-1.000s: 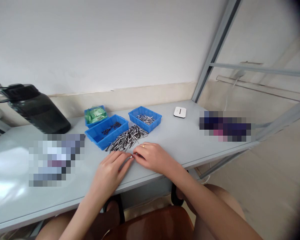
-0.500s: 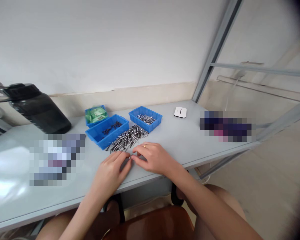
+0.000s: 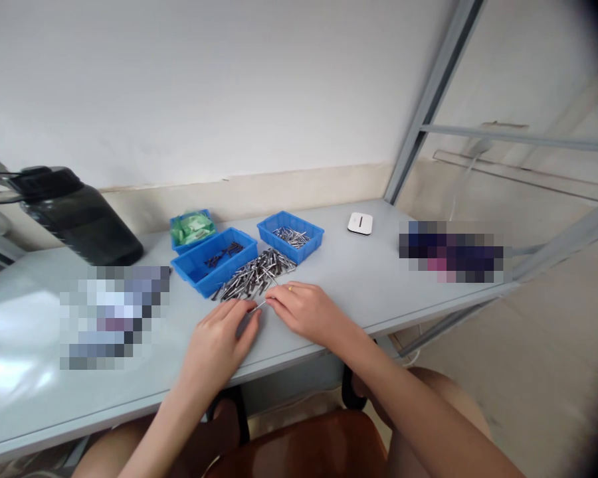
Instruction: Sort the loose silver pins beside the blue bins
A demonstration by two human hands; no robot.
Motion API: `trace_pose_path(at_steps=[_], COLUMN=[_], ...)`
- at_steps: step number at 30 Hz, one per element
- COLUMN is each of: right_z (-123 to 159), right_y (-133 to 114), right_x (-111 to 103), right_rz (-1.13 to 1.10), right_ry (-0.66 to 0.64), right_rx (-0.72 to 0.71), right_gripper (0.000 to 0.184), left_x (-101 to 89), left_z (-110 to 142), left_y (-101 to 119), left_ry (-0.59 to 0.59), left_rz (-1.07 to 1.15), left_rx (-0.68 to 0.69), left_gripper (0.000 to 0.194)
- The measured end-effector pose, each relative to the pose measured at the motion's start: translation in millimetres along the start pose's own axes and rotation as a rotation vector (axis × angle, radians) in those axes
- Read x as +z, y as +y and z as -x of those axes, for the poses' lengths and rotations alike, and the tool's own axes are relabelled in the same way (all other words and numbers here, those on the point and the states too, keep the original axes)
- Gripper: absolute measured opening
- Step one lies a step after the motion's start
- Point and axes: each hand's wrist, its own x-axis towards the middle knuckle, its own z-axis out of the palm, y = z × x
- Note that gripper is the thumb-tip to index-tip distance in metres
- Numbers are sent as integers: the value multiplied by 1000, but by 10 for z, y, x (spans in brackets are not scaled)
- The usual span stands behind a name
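A thin silvery metal pin (image 3: 260, 305) spans the small gap between my two hands, just above the tabletop near its front edge. My right hand (image 3: 303, 311), with a ring on one finger, pinches the pin's right end. My left hand (image 3: 222, 335) is closed around the other end; its fingertips partly hide what lies in them. Right behind my hands lies a loose pile of silvery and dark metal pins (image 3: 254, 273). Dark pins lie in the left blue tray (image 3: 192, 275), silvery ones in the right blue tray (image 3: 306, 251).
Behind the left tray stands a small blue tray with a green plastic bag (image 3: 193, 228). A large dark bottle (image 3: 82, 216) is at the back left, a white square device (image 3: 360, 224) at the back right. Blurred-out items lie on both sides of the grey table (image 3: 339, 285).
My hands have drawn slightly apart, and a length of the pin now shows between them. The pile and trays look unchanged.
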Motion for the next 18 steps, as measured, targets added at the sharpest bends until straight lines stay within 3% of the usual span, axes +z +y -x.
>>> trace_pose_path(at_steps=[5, 18], right_z=[-8, -16], right_y=[-1, -13], right_x=[17, -5], right_rz=[11, -31], right_ry=[-59, 17], right_rx=[76, 180], right_gripper=[17, 19], left_x=[2, 37], left_z=[19, 17], left_y=[-7, -44], left_ry=[59, 117], left_rz=[25, 16], left_rx=[-70, -65], left_gripper=[20, 24])
